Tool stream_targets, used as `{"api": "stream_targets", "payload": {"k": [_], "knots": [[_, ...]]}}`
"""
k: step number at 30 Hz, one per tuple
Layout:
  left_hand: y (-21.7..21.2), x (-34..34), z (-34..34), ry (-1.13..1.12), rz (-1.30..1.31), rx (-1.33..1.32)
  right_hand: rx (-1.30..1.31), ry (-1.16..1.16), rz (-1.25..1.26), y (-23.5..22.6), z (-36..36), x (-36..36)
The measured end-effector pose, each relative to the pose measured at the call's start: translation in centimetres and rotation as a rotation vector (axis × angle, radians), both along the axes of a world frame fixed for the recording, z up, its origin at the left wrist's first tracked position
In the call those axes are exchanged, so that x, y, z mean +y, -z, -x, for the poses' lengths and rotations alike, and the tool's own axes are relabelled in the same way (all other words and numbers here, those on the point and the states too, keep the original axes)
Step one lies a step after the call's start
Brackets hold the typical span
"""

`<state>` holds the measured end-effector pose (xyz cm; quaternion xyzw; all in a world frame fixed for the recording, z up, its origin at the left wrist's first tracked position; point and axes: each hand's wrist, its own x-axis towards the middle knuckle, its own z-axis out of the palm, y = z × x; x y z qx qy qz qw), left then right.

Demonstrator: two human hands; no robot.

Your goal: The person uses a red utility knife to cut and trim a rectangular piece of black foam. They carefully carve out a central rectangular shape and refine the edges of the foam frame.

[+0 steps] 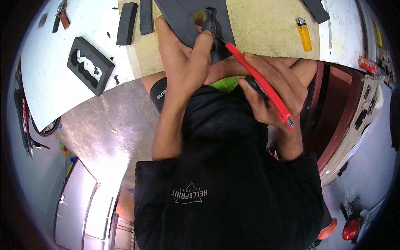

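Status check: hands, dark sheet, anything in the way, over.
Left hand pinching dark sheet. Right hand holding red cutter, tip by the sheet's cutout. Left thumb close to the tip.

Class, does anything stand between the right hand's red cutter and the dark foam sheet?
Nothing visible: the red cutter in the right hand has its tip at the dark foam sheet. The left hand has its thumb beside that tip, not between.

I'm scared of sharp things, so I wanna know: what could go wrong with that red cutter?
The left hand is bare, its thumb close to the red cutter's tip, so a slip might nick it.
The dark foam sheet is held up by hand, so it might bend and spoil the cut.
The right hand works near a bare leg, which a slip could reach.
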<state>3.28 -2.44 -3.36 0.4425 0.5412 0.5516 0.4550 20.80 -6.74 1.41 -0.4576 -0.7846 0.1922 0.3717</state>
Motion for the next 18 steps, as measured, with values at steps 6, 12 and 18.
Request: {"api": "stream_targets", "payload": {"k": [6,12,18], "knots": [[0.6,-0.5,-0.4,0.003,-0.044,0.009,-0.046,0.04,-0.011,-0.4,0.0,-0.6],[0.6,-0.3,-0.1,0.004,-0.058,0.011,-0.017,0.048,0.002,-0.3,0.4,-0.7],[0.9,-1.0,-0.1,0.063,-0.031,0.033,-0.035,0.056,0.015,-1.1,0.2,-0.9]]}}
